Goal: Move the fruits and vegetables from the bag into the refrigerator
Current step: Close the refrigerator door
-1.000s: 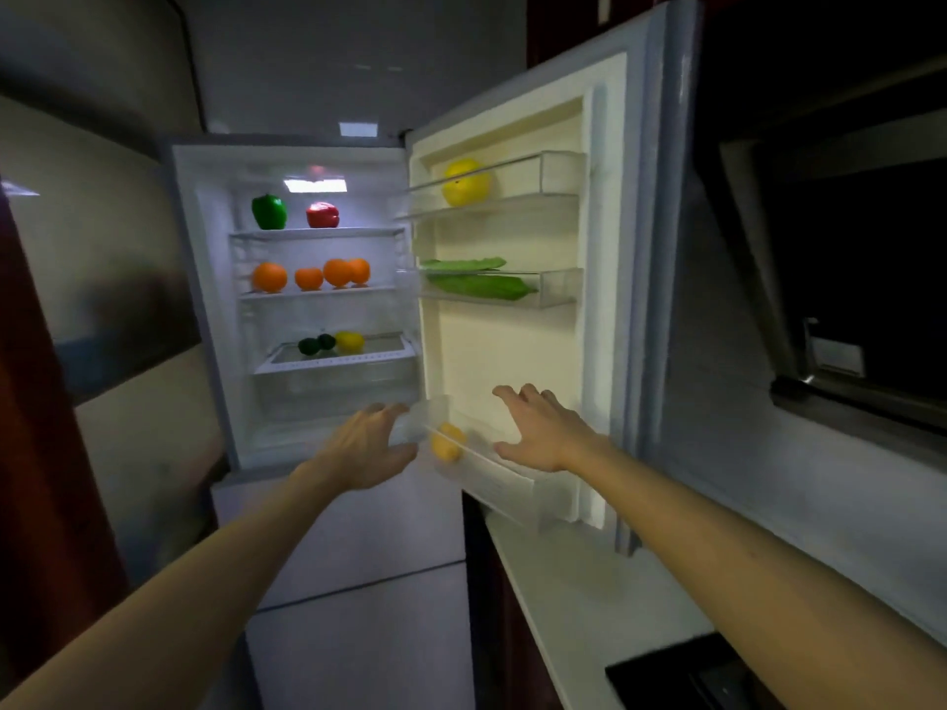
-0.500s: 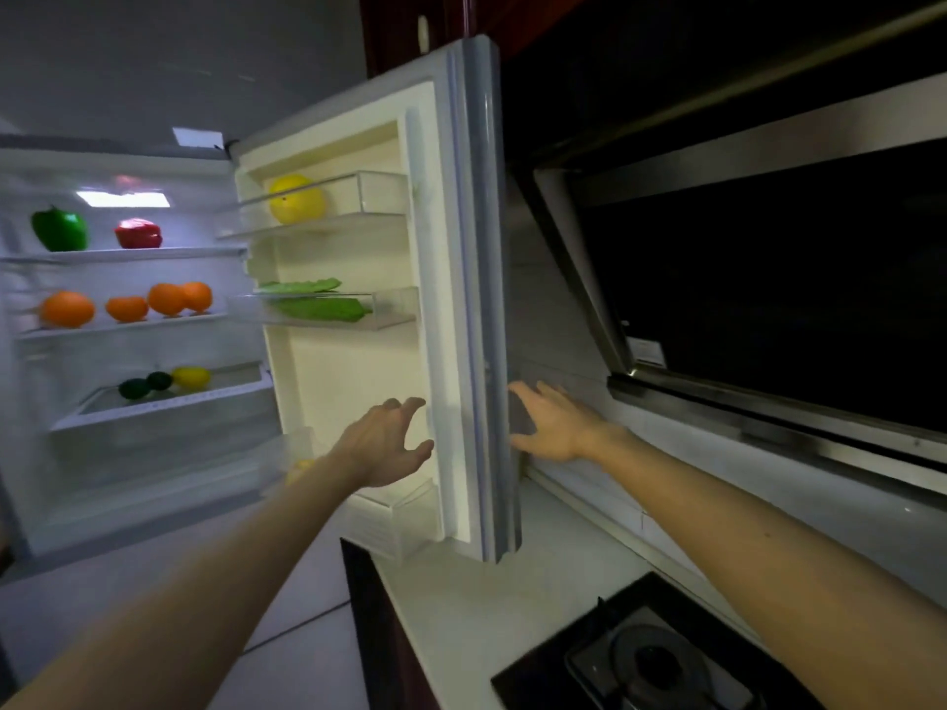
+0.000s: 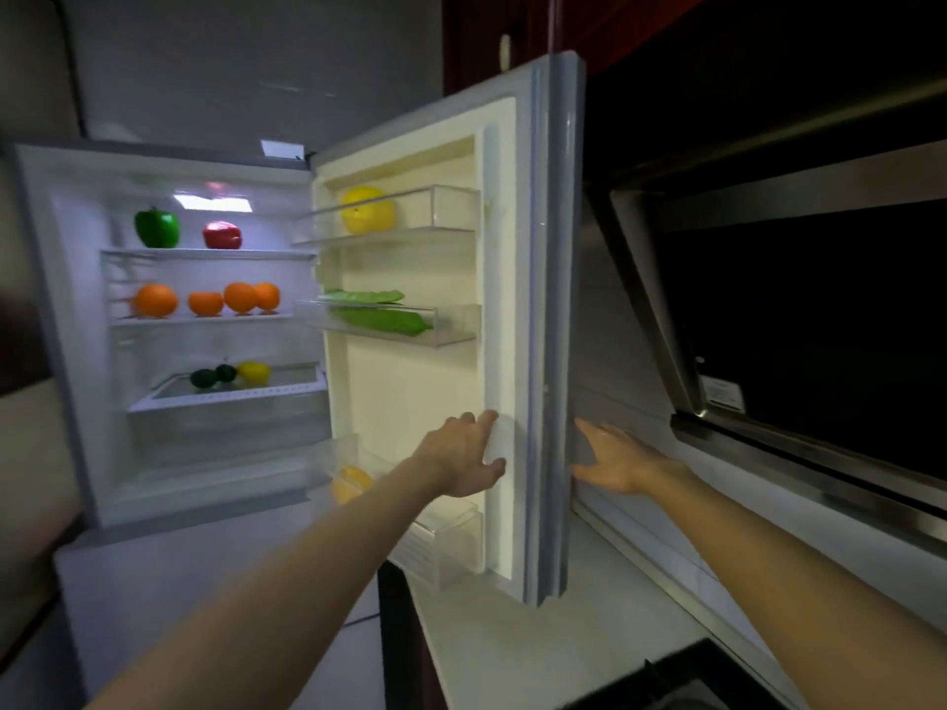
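Fruits and vegetables (image 3: 205, 302) sit on the shelves of the open refrigerator (image 3: 61, 325), left of frame, and in its door (image 3: 505, 279) bins at centre. My left hand (image 3: 464, 456) is spread, fingertips on the door's inner edge, holding nothing. My right hand (image 3: 615, 461) is flat and empty just beyond the outer face.

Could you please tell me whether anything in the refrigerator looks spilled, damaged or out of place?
Nothing stands out. The oranges and green pepper sit on their shelves, the yellow fruit sits in its door bin, and no spill shows.
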Demonstrator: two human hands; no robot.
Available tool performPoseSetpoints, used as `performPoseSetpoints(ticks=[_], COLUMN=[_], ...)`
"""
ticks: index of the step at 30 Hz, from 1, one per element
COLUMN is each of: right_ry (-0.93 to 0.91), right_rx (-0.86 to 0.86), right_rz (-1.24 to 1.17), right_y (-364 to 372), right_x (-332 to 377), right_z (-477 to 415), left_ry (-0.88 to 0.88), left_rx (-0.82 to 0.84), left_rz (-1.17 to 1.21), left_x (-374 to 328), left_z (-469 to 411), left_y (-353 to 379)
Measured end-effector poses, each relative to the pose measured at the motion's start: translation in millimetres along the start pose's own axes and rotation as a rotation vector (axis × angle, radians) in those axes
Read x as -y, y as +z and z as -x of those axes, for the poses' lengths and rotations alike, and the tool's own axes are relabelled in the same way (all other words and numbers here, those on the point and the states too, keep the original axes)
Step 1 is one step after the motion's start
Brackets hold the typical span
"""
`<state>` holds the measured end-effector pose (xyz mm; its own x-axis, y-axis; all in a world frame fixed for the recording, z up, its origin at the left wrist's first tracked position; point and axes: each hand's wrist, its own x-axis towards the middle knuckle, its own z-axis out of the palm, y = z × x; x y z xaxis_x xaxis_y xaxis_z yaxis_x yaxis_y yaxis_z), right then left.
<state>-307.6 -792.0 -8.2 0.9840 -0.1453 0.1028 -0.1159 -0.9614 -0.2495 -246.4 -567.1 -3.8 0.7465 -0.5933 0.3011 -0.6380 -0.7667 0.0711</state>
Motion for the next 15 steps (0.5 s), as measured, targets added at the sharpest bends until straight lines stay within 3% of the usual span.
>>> performPoseSetpoints(ticks=[15], right_ry=[-0.124], right_rx=[-0.074], right_rz=[-0.164], right_y=[15], right_x=[12], right_z=[23], left_ry=[-0.082], left_rx=[-0.032], left_rz=[-0.028], left_x=[6], left_z=[28], left_y=[-14])
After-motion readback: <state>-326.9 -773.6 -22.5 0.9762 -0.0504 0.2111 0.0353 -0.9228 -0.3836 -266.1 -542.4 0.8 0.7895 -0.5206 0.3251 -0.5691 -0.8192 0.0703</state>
